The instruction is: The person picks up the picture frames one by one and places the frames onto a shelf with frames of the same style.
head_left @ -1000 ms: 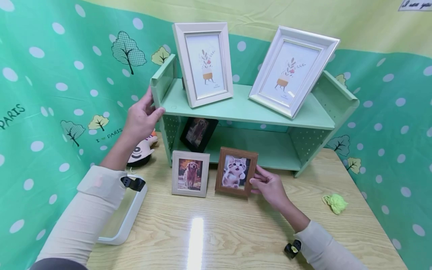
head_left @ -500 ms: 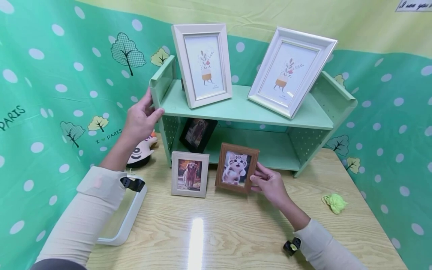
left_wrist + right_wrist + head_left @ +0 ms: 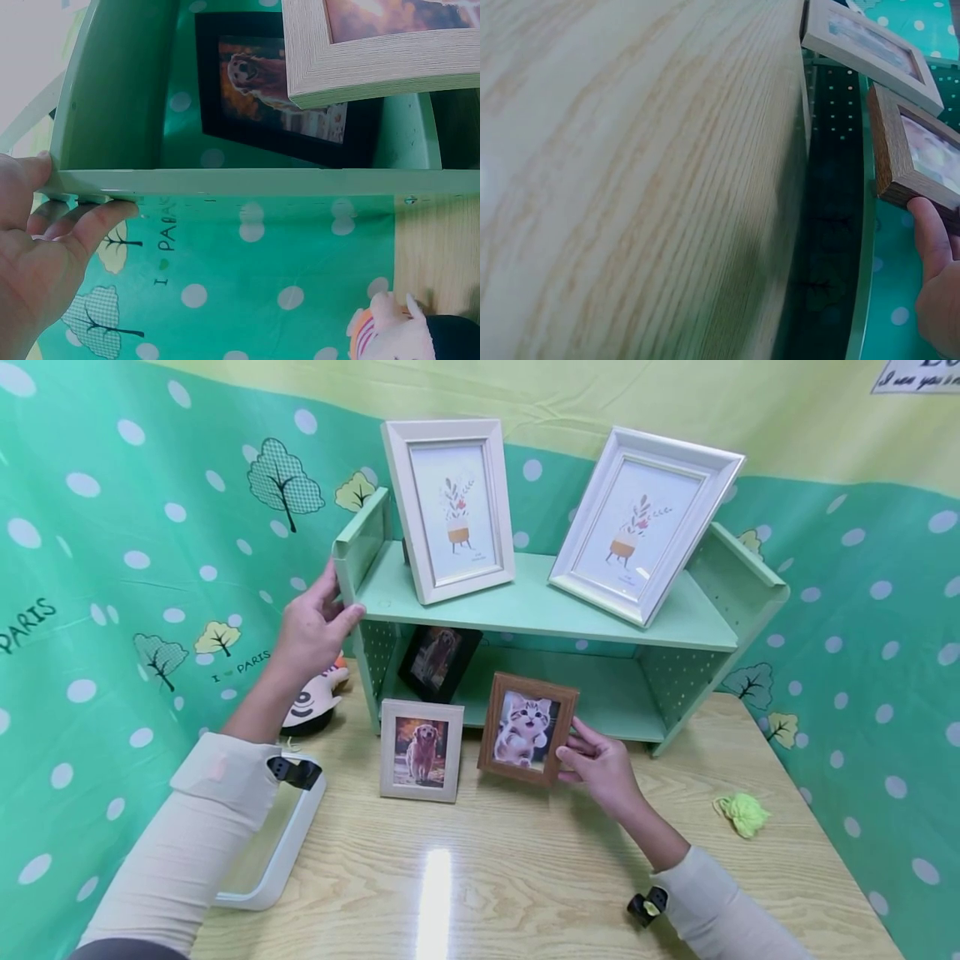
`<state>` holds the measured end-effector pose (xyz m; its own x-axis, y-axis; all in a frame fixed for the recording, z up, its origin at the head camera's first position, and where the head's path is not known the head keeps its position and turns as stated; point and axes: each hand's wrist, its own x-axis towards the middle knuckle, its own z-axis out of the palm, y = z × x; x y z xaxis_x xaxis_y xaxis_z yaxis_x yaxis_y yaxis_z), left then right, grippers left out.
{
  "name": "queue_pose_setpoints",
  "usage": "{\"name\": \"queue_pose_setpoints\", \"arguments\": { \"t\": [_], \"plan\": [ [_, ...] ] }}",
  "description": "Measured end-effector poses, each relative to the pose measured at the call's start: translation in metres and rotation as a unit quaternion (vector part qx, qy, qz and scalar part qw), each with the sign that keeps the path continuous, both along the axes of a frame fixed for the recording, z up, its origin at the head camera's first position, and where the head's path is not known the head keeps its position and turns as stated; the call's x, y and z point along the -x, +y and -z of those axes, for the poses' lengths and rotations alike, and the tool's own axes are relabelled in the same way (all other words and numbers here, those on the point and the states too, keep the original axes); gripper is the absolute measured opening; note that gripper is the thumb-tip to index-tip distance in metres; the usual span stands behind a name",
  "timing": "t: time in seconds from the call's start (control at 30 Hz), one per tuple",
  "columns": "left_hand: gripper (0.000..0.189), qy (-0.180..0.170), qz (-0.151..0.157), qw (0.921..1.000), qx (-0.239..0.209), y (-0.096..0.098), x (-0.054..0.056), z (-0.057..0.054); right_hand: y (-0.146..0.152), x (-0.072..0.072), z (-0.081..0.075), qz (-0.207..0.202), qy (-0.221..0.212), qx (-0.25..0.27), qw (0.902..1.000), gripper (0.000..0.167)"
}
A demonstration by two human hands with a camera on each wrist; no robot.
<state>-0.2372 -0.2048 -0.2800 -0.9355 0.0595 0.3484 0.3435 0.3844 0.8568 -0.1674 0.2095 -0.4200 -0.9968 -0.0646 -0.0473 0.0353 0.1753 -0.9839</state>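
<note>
My left hand (image 3: 311, 622) grips the left side panel of a two-tier green shelf (image 3: 540, 618), its thumb over the front edge; in the left wrist view the thumb and fingers lie on either side of the panel. My right hand (image 3: 600, 768) pinches the right edge of a brown wooden picture frame (image 3: 489, 727) with a kitten photo. That frame tilts slightly in front of the lower tier. Beside it, a pale wood-grain picture frame (image 3: 387, 752) with a dog photo stands at the shelf's front. A black picture frame (image 3: 463, 664) leans inside the lower tier at left.
Two white picture frames (image 3: 411, 518) (image 3: 588, 522) with plant prints stand on the top tier. A plush toy (image 3: 311, 697) sits left of the shelf, behind a white-rimmed tray (image 3: 300, 843). Light-green yarn (image 3: 745, 814) lies on the wooden table (image 3: 540, 877) at right.
The brown frame has risen a little and tilted clockwise in my right hand. My left hand keeps its grip on the shelf panel. The head view has shifted slightly.
</note>
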Motion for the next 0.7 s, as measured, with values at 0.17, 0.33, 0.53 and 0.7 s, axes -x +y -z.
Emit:
{"name": "queue_pose_setpoints", "arguments": {
  "t": [0.17, 0.33, 0.53, 0.7],
  "plan": [
    [0.077, 0.005, 0.002, 1.0000, 0.001, 0.0000, -0.0004, 0.0001, 0.0000, 0.0016, -0.0009, 0.003, 0.002, -0.002, 1.0000, 0.068],
    [0.077, 0.007, 0.003, 1.0000, -0.001, -0.0001, 0.0004, 0.0004, -0.0018, 0.0031, -0.0011, 0.005, 0.004, 0.006, 1.0000, 0.068],
    [0.077, 0.007, 0.005, 1.0000, -0.002, -0.0001, 0.0001, 0.0005, -0.0044, 0.0054, -0.0003, 0.010, 0.005, 0.010, 0.9999, 0.069],
    [0.077, 0.008, 0.003, 1.0000, 0.000, 0.0001, 0.0001, 0.0004, -0.0074, 0.0051, -0.0026, 0.020, 0.002, 0.012, 0.9997, 0.068]
  ]
}}
